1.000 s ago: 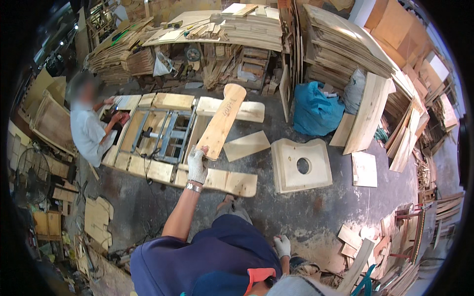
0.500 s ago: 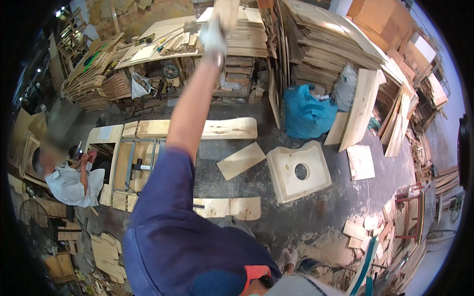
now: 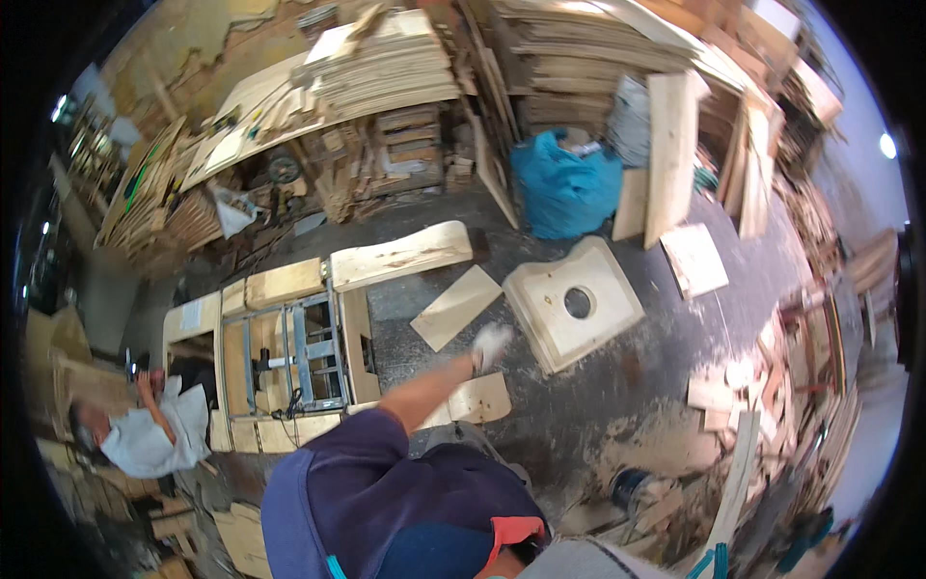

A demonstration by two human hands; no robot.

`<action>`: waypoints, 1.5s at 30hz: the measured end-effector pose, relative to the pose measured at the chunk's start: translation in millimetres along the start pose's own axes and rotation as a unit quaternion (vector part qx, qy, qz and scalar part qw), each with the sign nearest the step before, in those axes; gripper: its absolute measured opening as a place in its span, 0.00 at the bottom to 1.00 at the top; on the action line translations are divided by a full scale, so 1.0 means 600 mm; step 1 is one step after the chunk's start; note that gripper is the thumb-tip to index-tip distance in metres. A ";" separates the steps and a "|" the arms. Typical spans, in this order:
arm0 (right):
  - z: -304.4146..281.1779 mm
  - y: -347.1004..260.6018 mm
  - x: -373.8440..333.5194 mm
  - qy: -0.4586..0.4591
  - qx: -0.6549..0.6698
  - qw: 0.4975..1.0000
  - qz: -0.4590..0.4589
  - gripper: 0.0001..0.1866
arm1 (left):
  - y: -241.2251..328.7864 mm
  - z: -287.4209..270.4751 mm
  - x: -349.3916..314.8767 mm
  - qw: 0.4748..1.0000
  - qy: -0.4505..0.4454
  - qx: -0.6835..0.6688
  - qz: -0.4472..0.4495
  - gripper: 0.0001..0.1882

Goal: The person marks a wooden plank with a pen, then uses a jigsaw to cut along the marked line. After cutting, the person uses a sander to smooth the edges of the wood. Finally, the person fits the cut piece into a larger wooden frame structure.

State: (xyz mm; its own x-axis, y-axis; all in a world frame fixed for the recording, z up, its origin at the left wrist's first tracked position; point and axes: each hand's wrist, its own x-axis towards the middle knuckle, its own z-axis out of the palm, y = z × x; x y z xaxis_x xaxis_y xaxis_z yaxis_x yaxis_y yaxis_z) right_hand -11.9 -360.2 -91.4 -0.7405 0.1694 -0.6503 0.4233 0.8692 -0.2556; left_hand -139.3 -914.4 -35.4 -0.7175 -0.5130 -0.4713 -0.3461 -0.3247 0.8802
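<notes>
The left hand (image 3: 492, 341), in a pale glove, is held out low over the dark floor (image 3: 579, 417); it is blurred, and whether its fingers are spread or curled cannot be told. The right hand is out of view, so its state cannot be told. Just ahead and to the left of the left hand, 1 rectangular board (image 3: 456, 309) is laid flat on the floor; whether it is touched cannot be made out. Just to the right, a thick panel (image 3: 575, 334) is seen, pierced by 1 round hole. Below the hand, the end of a pale lower rail (image 3: 480, 399) is partly covered by the forearm. Farther left, a wooden frame (image 3: 231, 372) is fitted with a metal mechanism (image 3: 324, 349), and 1 curved upper rail (image 3: 400, 256) is extended from it. Well ahead and to the right, a blue bag (image 3: 566, 183) is set down. Beyond the frame, at the far left, a co-worker (image 3: 154, 429) is seen.
</notes>
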 end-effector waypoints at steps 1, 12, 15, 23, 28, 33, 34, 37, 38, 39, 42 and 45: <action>-0.002 0.005 -0.011 -0.006 0.008 1.000 0.001 0.23 | -0.060 0.044 -0.060 0.996 -0.042 0.056 -0.061 0.23; -0.092 0.107 -0.040 0.037 0.223 0.974 0.022 0.30 | -0.174 0.221 -0.190 0.923 -0.267 0.259 -0.097 0.23; -0.095 0.163 -0.091 0.047 0.301 0.944 0.125 0.28 | -0.167 0.267 -0.203 0.917 -0.261 0.289 -0.086 0.19; -0.070 0.291 -0.238 0.157 0.436 0.838 0.288 0.23 | -0.172 0.566 -0.231 0.776 -0.435 0.417 0.186 0.26; -0.069 0.310 -0.284 0.350 0.545 0.690 0.323 0.20 | -0.155 0.822 -0.417 0.716 -0.575 0.376 0.122 0.25; -0.144 0.352 -0.267 0.490 0.808 0.132 0.300 0.31 | -0.208 1.045 -0.505 0.649 -0.665 0.364 0.063 0.26; -0.138 0.372 -0.266 0.491 0.808 0.128 0.300 0.35 | -0.220 1.088 -0.537 0.667 -0.667 0.331 0.023 0.25; -0.176 0.380 -0.241 0.536 0.736 0.148 0.386 0.36 | -0.267 1.229 -0.612 0.702 -0.664 0.243 -0.078 0.23; -0.190 0.385 -0.240 0.516 0.733 0.153 0.416 0.37 | -0.284 1.273 -0.627 0.707 -0.663 0.221 -0.109 0.23; -0.198 0.389 -0.238 0.512 0.729 0.140 0.432 0.36 | -0.303 1.317 -0.636 0.712 -0.659 0.199 -0.140 0.23; -0.159 0.449 -0.241 0.542 0.692 0.115 0.464 0.35 | -0.370 1.479 -0.671 0.679 -0.677 0.219 -0.179 0.23; -0.176 0.492 -0.270 0.552 0.670 0.091 0.489 0.34 | -0.403 1.612 -0.730 0.673 -0.688 0.167 -0.213 0.25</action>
State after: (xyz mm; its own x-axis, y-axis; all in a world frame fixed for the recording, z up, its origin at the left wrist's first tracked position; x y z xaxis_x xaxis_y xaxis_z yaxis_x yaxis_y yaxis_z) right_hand 178.0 -81.8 13.9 0.7043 0.4469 -0.5516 -0.2953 -0.5223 -0.8000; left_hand -326.2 157.6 11.7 -0.3115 0.8667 -0.3896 -0.6496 0.1051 0.7530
